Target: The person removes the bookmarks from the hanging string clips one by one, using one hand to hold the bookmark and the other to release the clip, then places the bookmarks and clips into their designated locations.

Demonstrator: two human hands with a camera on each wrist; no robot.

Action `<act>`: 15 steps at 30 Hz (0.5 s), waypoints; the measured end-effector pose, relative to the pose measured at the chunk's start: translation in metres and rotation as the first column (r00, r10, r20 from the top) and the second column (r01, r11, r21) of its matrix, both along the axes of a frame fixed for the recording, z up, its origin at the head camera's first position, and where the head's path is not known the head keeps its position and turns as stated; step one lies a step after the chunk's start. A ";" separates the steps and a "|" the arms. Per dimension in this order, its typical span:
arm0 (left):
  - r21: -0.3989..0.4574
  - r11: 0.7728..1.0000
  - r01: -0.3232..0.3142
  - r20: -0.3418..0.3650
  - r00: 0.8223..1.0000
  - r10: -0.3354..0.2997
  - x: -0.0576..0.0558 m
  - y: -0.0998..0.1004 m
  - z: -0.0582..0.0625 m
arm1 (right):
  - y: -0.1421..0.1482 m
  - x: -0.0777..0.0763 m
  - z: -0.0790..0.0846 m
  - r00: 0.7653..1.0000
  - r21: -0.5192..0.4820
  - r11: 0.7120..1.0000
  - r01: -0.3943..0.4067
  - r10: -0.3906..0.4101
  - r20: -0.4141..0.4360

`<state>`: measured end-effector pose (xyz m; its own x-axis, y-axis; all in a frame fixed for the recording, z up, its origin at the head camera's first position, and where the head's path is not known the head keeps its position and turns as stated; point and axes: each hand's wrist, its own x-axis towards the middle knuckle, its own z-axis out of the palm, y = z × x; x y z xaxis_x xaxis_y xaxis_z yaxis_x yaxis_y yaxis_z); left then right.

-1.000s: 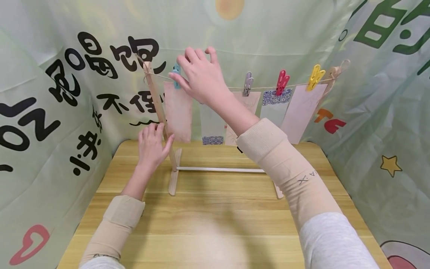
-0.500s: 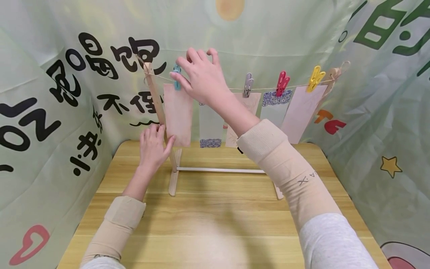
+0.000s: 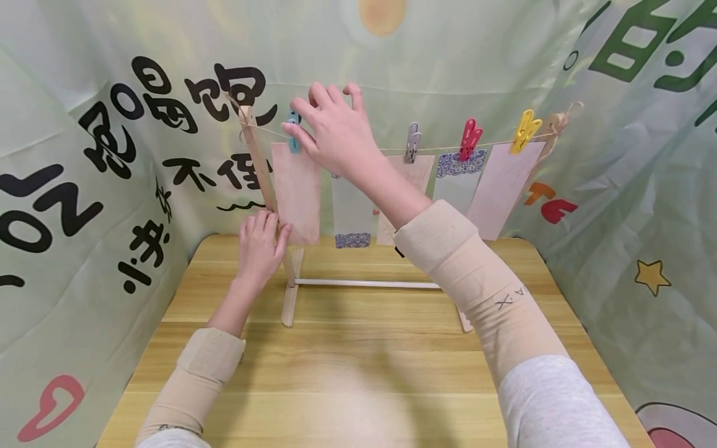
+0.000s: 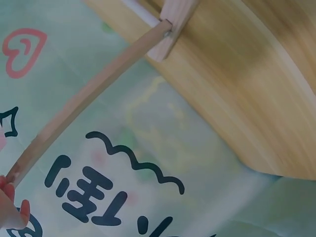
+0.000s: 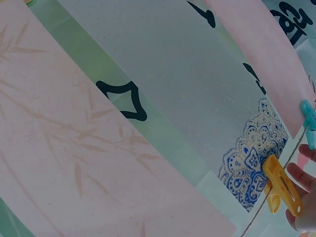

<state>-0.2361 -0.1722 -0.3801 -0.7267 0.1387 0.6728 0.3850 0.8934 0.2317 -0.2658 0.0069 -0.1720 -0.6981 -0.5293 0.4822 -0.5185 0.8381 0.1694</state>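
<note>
My right hand (image 3: 338, 134) pinches a blue clothespin (image 3: 294, 142) between thumb and index finger, on the string near the rack's left end. A plain pinkish paper card (image 3: 298, 193) hangs from this clothespin. Lower down, my left hand (image 3: 260, 246) grips the wooden post (image 3: 259, 165) of the rack, with the thumb close to the card's lower left edge. In the left wrist view only fingertips show, against the post (image 4: 89, 96). A yellow clothespin (image 5: 281, 185) holds a blue-patterned card (image 5: 187, 98) in the right wrist view; the right forearm covers it in the head view.
Further right along the string hang a grey clothespin (image 3: 412, 143), a red clothespin (image 3: 469, 140) and another yellow clothespin (image 3: 526, 132), each with a card. A white rod (image 3: 364, 284) joins the rack's feet on the wooden table (image 3: 358, 373). Printed cloth surrounds the table.
The pinkish card and the blue clothespin sit slightly lower than a second ago. My left hand has shifted slightly right and down along the post. My right hand keeps its pinch.
</note>
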 end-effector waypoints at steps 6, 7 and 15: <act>0.103 0.994 0.043 0.000 0.999 -0.043 0.000 0.003 0.000 | 0.000 0.000 0.000 1.000 0.011 1.000 0.005 -0.005 0.006; 0.113 0.993 0.044 -0.004 0.999 -0.044 -0.001 0.003 -0.001 | 0.000 0.000 0.000 1.000 0.012 1.000 0.005 -0.005 0.006; 0.190 0.979 0.067 -0.067 0.996 -0.055 -0.002 0.001 -0.003 | 0.001 0.001 0.001 1.000 0.003 1.000 -0.005 0.005 0.000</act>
